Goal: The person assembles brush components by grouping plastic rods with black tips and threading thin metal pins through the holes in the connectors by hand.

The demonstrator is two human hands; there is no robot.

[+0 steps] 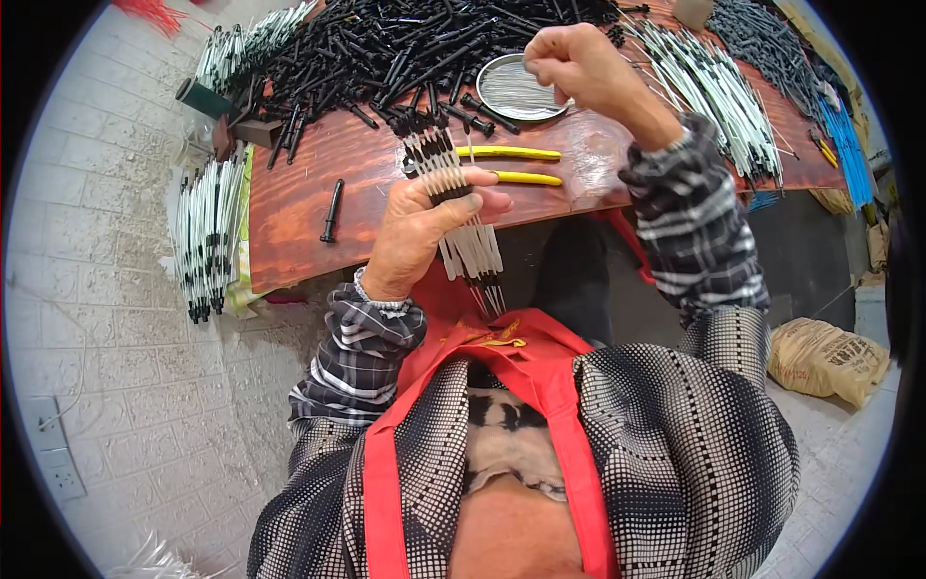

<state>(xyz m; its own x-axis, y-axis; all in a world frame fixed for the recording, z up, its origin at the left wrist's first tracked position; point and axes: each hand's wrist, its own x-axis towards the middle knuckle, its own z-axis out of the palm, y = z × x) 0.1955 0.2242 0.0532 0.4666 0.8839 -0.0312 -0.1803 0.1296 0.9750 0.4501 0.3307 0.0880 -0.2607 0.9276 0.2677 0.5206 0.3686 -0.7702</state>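
Left hand [417, 229]: rods [470, 249] are clasped, best kept evenly aligned.
Right hand [590, 75]: curled near tray [479, 89]; any pinch cannot be told.

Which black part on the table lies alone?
The black part left of your left hand, bare tabletop around it; the others lie in or near the heap.

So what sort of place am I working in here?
Probably a small assembly workshop: black parts are heaped on a wooden table, a yellow-handled tool lies there, and your left hand holds a bunch of white-and-black rods.
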